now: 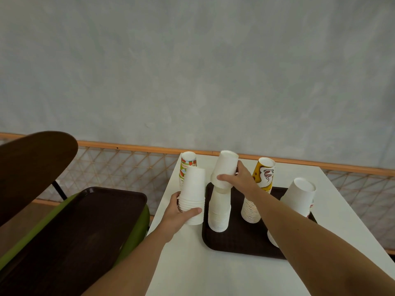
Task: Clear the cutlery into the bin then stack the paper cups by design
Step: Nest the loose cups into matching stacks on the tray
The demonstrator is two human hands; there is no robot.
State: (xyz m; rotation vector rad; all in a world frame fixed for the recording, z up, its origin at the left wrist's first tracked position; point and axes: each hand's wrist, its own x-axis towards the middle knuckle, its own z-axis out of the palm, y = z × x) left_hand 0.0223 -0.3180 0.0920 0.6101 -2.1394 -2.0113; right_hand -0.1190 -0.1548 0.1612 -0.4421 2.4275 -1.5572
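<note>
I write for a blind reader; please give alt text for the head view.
The right grip holds a tilted white cup atop a white stack on a brown tray; the left grip holds a second stack on the table beside it. A yellow stack stands on the tray.

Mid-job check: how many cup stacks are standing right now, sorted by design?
Plain white: 3 (left stack gripped by the left hand; middle stack on the tray; right stack, partly hidden)
Striped multicolour: 1 (striped stack)
Yellow swirl: 1 (yellow stack)
Total: 5 stacks, besides the tilted white cup in the right hand.
</note>
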